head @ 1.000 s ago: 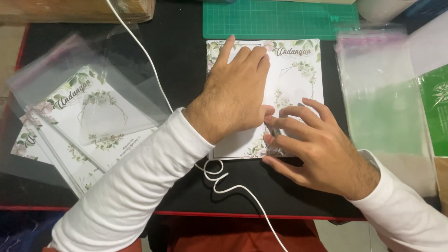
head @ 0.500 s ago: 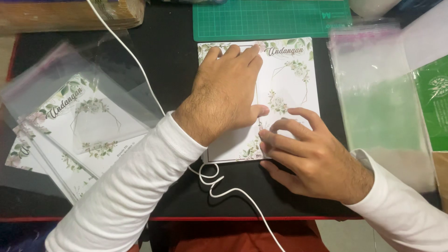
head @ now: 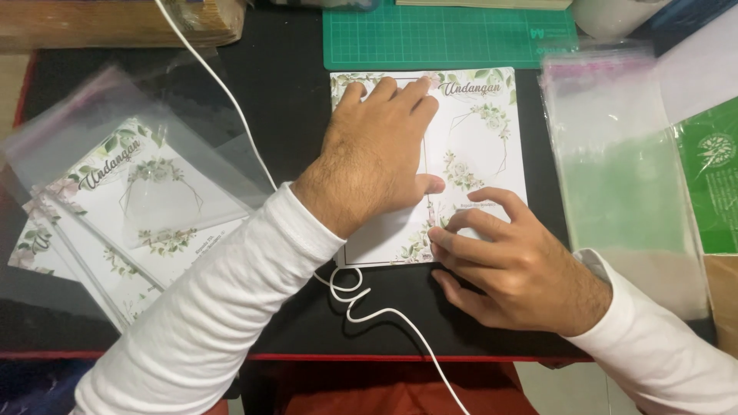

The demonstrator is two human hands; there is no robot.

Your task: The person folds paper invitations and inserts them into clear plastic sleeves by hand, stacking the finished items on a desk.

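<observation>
From the camera on my head, I look down at a black table (head: 300,100). My left hand (head: 377,154) lies flat and open, palm down, fingers spread, pressing on the left half of a white card with a leafy floral border (head: 480,154). The card rests in the middle of the table, just below a green cutting mat (head: 450,34). My right hand (head: 511,265) sits at the card's lower edge, fingers curled loosely, their tips touching the card near its bottom; it grips nothing that I can see. A white cord (head: 231,107) runs down the table, passes under my left forearm and loops just below the card. To my left lies a fanned heap of similar cards in clear sleeves (head: 131,200). To my right lies a stack of empty clear sleeves (head: 623,169), and beside it a green printed sheet (head: 711,180).
</observation>
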